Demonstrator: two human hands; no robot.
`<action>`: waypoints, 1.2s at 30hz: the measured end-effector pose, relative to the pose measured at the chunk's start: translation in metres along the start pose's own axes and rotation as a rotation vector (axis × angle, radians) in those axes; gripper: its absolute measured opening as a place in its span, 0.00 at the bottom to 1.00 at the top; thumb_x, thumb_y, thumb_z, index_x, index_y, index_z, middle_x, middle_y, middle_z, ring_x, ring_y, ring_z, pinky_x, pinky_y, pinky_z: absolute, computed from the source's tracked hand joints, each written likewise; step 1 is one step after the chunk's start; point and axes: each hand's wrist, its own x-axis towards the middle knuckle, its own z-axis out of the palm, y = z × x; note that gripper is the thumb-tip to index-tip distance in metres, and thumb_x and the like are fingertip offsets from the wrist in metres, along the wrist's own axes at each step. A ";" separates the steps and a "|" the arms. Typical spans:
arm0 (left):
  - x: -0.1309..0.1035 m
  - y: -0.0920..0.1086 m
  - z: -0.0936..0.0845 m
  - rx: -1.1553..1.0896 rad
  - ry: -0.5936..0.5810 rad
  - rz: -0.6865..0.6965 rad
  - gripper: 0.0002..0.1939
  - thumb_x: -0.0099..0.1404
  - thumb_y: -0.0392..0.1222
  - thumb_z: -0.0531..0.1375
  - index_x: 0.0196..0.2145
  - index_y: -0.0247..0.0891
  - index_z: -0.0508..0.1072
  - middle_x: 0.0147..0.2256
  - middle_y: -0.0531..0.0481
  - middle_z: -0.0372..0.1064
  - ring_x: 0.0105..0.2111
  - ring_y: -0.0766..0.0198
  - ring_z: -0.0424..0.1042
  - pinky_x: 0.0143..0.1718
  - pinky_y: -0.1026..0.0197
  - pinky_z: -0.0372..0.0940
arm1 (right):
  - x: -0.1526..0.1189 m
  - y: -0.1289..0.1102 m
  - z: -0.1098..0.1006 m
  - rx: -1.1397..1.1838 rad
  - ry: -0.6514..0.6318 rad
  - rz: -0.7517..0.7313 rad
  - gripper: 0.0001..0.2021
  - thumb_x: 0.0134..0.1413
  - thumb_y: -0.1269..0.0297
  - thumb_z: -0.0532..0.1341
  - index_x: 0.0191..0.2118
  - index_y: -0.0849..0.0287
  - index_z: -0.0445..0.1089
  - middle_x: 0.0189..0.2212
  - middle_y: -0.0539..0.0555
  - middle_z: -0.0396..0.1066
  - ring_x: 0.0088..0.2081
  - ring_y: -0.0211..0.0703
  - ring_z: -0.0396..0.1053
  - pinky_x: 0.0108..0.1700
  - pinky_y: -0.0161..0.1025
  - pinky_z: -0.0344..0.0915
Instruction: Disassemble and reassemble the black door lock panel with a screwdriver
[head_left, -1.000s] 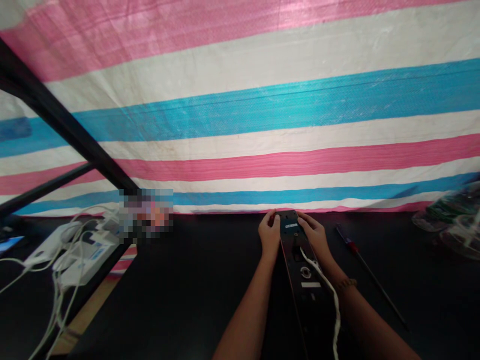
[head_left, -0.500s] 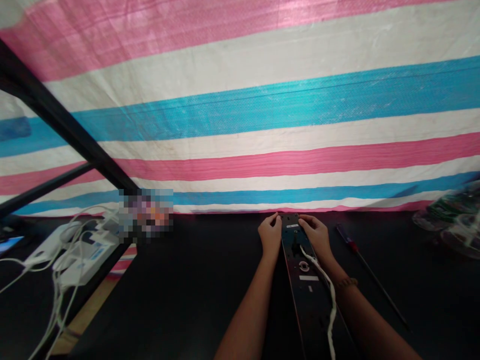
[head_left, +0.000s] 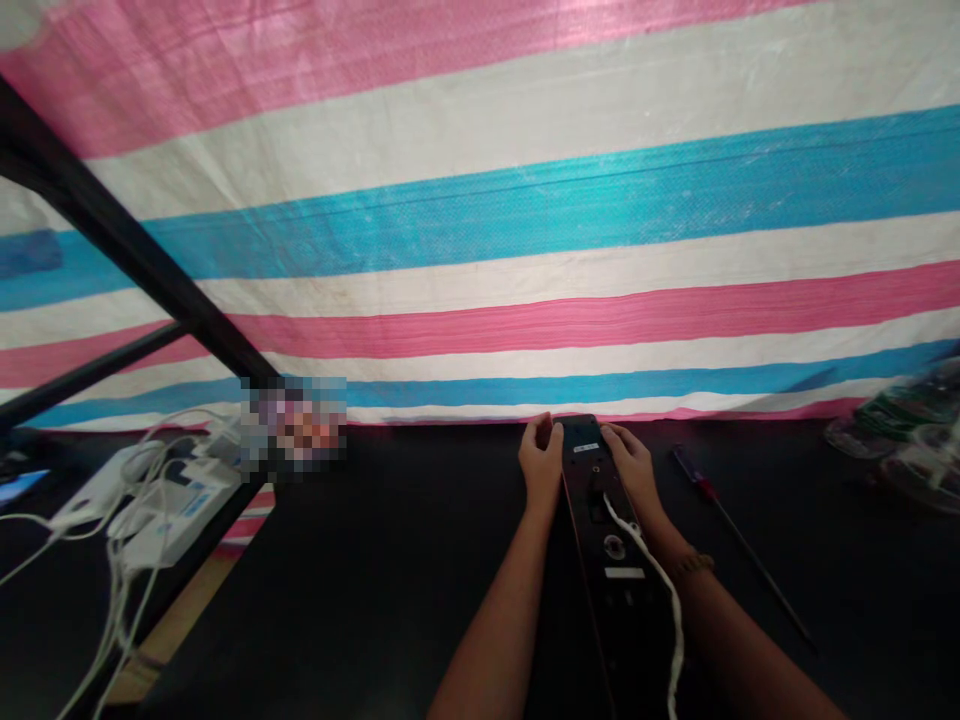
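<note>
A long black panel [head_left: 626,625], with small white labels, a round fitting and several holes, stretches away from me. Out of an opening in its upper face comes a white cable [head_left: 670,590], which runs back toward me and out of the frame. My left hand [head_left: 540,468] grips the left edge near the far end, thumb on top. Opposite it, my right hand [head_left: 634,470] holds the right edge, fingers closed on it. The undersides of both grips are hidden. To the right of my right arm lies a long screwdriver [head_left: 739,540] with a purple and red handle.
The dark table [head_left: 352,600] backs onto a striped plastic sheet [head_left: 480,300]. White power strips and cords [head_left: 169,510] sit at the left, beside a black metal frame [head_left: 127,240] and a pixelated patch. Clear plastic packaging [head_left: 915,430] stands at the far right.
The panel's far end has risen slightly between my hands, and its surface markings have shifted a little toward me. Both hands keep hold of it. The screwdriver stays put.
</note>
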 end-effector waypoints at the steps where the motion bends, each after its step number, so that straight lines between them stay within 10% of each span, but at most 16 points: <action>1: 0.000 0.000 0.001 -0.031 -0.009 -0.005 0.16 0.62 0.47 0.62 0.45 0.36 0.75 0.42 0.42 0.77 0.42 0.56 0.76 0.48 0.54 0.68 | 0.000 -0.001 0.001 0.020 -0.007 0.016 0.22 0.47 0.44 0.66 0.36 0.61 0.77 0.32 0.55 0.78 0.34 0.48 0.73 0.37 0.40 0.69; 12: -0.005 0.010 0.000 -0.285 -0.211 -0.078 0.23 0.58 0.46 0.64 0.51 0.39 0.75 0.46 0.45 0.77 0.47 0.55 0.75 0.51 0.54 0.66 | 0.000 -0.009 0.004 0.108 -0.145 0.025 0.23 0.46 0.42 0.66 0.36 0.59 0.77 0.32 0.55 0.79 0.40 0.53 0.75 0.44 0.43 0.70; 25: -0.022 0.018 -0.001 -0.395 -0.376 -0.177 0.34 0.61 0.69 0.58 0.47 0.35 0.77 0.43 0.41 0.78 0.48 0.48 0.75 0.51 0.50 0.68 | -0.006 -0.010 0.000 0.164 -0.191 -0.052 0.27 0.50 0.40 0.66 0.46 0.57 0.80 0.46 0.58 0.79 0.52 0.59 0.73 0.55 0.50 0.68; 36: -0.016 0.014 0.004 -0.502 -0.314 -0.314 0.28 0.57 0.61 0.64 0.46 0.35 0.76 0.40 0.44 0.78 0.44 0.52 0.77 0.49 0.53 0.68 | -0.004 -0.012 0.003 0.126 -0.193 0.003 0.28 0.49 0.39 0.66 0.45 0.58 0.79 0.43 0.58 0.80 0.48 0.57 0.75 0.49 0.46 0.70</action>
